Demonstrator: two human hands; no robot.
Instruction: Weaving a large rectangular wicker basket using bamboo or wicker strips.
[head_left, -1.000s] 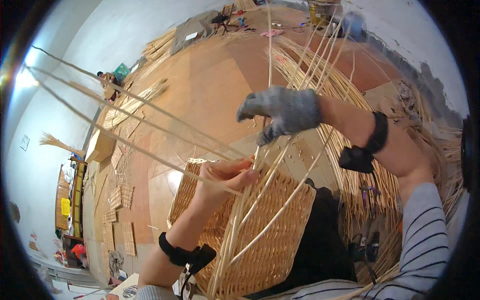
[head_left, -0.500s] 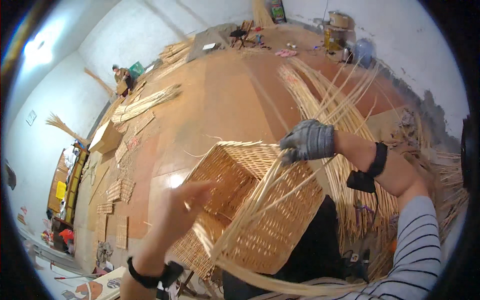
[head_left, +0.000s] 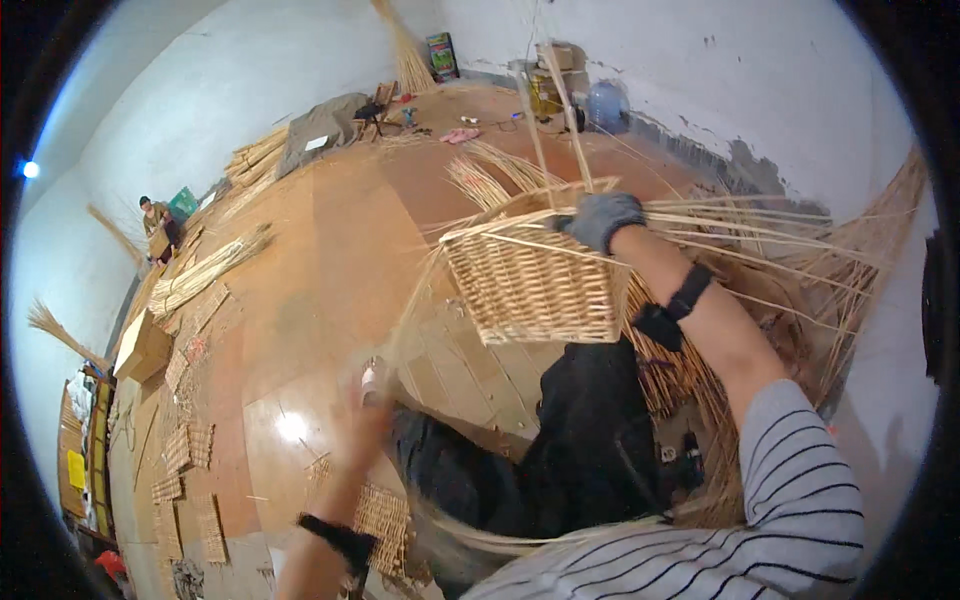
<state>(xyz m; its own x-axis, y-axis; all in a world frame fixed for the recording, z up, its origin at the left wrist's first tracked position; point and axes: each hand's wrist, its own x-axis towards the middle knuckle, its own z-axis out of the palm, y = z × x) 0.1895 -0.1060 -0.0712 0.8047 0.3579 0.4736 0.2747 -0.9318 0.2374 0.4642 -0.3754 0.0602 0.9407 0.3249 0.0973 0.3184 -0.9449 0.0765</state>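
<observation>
A half-woven wicker basket [head_left: 535, 290] is held out over my lap, its slatted side wall facing me. My right hand [head_left: 605, 220], in a grey glove, grips the basket's far right rim, with long willow rods [head_left: 740, 225] fanning out beyond it to the right. From the left corner of the rim, blurred loose strands [head_left: 415, 310] hang down towards my left hand. My bare left hand [head_left: 362, 425] is low and left of the basket, above the floor near my knee. Motion smears its fingers, so whether it holds the strand ends cannot be made out.
Bundles of willow rods [head_left: 210, 270] lie on the floor at left, near a box [head_left: 142, 348] and flat woven panels [head_left: 190, 445]. More rods [head_left: 860, 260] lean at the right wall. Another person [head_left: 160, 230] sits far left. A water jug [head_left: 606, 106] stands at the back.
The basket has moved up and away from my body and turned, so its side wall now shows instead of its inside. My left hand has left the rim area, dropping lower. The view has shifted right.
</observation>
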